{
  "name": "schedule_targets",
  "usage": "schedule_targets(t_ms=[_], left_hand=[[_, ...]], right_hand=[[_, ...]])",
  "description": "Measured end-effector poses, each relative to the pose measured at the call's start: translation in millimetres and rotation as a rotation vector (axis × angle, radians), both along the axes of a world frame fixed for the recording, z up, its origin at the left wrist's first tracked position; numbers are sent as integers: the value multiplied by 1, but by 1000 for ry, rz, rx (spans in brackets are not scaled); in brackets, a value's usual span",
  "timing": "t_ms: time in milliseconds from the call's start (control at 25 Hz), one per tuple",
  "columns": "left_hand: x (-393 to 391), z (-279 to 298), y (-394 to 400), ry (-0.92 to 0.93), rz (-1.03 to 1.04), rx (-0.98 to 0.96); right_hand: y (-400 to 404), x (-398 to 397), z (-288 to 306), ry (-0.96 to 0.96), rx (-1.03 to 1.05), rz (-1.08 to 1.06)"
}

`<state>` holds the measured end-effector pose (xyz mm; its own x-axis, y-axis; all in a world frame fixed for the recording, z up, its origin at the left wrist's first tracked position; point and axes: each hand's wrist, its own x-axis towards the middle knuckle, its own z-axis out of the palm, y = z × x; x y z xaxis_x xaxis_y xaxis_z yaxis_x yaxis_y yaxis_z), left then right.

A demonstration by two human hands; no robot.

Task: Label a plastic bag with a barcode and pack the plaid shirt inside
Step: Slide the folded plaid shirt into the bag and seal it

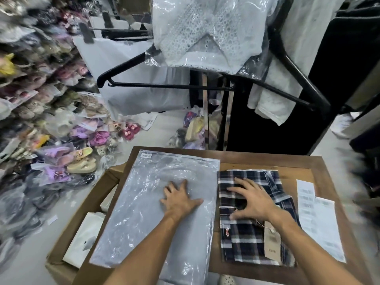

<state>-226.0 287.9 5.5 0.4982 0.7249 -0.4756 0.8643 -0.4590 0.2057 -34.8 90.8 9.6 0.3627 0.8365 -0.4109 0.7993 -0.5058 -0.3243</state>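
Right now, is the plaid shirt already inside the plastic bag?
No, the plaid shirt lies folded on the table beside the plastic bag, under the right hand.

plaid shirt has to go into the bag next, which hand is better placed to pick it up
Right. The right hand already rests on the plaid shirt, while the left hand lies flat on the plastic bag beside it.

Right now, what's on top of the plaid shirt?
The right hand rests on the folded plaid shirt, fingers spread. A brown hang tag lies on its near part. The fabric beneath the hand is covered.
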Motion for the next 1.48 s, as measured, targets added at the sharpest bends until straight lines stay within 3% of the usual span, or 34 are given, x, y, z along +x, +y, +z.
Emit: schedule_targets(t_ms=[280,640,1040,1280,1400,1480], left_hand=[[-21,-1,18,-13,-81,-58],[-59,0,79,106,-491,-4],[-84,1,138,87,-943,5],[-60,14,134,95,-874,11],[-32,20,108,-11,-647,87],[-18,16,87,10,-592,28]], right_hand=[[-7,-6,-26,31,80,-30],[0,-13,-11,95,-17,-113],[10,-27,-8,51,-85,-176],[21,-25,7,-44,-186,-114],[26,-26,18,-148,-186,72],[26,-25,23,-173,-249,207]])
